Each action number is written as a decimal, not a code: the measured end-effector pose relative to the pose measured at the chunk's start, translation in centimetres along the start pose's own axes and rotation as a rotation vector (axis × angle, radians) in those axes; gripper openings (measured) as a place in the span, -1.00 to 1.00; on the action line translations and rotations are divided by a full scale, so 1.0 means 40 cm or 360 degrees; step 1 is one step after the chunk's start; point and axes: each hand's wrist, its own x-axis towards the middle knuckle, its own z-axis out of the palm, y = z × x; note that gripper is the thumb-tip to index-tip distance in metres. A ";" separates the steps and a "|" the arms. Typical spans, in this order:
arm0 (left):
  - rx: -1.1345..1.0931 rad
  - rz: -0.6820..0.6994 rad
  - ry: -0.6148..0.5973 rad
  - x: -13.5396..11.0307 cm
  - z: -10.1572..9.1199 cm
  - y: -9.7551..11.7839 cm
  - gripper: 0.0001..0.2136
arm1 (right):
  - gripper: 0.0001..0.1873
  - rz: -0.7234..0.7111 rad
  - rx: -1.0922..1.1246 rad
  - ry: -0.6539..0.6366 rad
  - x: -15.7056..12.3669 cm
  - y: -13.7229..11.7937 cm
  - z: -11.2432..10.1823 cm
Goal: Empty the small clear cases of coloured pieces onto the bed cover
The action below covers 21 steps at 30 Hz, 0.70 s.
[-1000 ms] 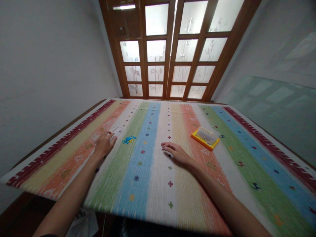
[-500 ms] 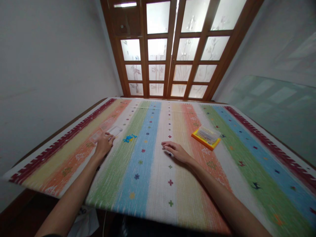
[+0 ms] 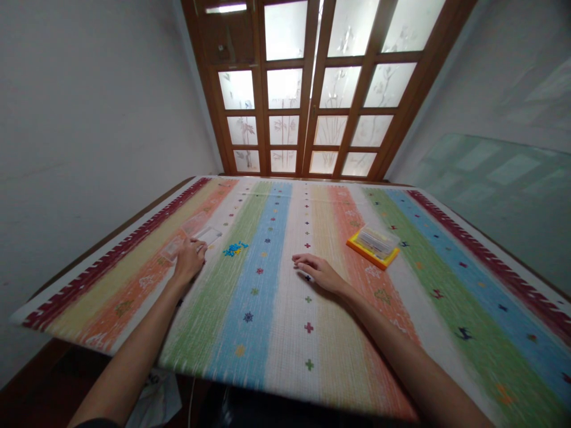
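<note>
My left hand (image 3: 189, 260) rests at the left of the table, over the near edge of a clear plastic case (image 3: 211, 235). Its fingers are loosely bent and apart, touching or just above the case; the hand hides part of it. Right of that hand lies a small pile of blue pieces (image 3: 232, 249) with a few yellow ones among them. My right hand (image 3: 317, 271) lies near the table's middle, palm down, its fingers stretched to the left and holding nothing. Further right sits a yellow-orange box (image 3: 373, 249) with a transparent top, apart from that hand.
A striped, patterned cloth (image 3: 279, 333) covers the table. Beyond its far edge stand wooden doors (image 3: 307, 113) with frosted panes. A wall (image 3: 98, 107) rises along the left, and a pale glass-like panel (image 3: 495, 184) leans at the right. A white bag (image 3: 158, 398) shows below the near edge.
The view has shifted very slightly. Both hands stay in nearly the same places, and the case, the pieces and the yellow-orange box have not visibly moved.
</note>
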 end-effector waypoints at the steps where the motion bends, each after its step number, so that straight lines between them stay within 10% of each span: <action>1: -0.0002 0.0003 -0.0002 0.000 0.000 0.000 -0.66 | -0.73 -0.0003 0.0002 -0.0003 0.000 0.000 0.000; 21: 0.0088 0.0137 0.0340 -0.037 -0.010 0.073 -0.58 | -0.74 -0.0021 0.0049 0.0001 0.002 0.001 -0.001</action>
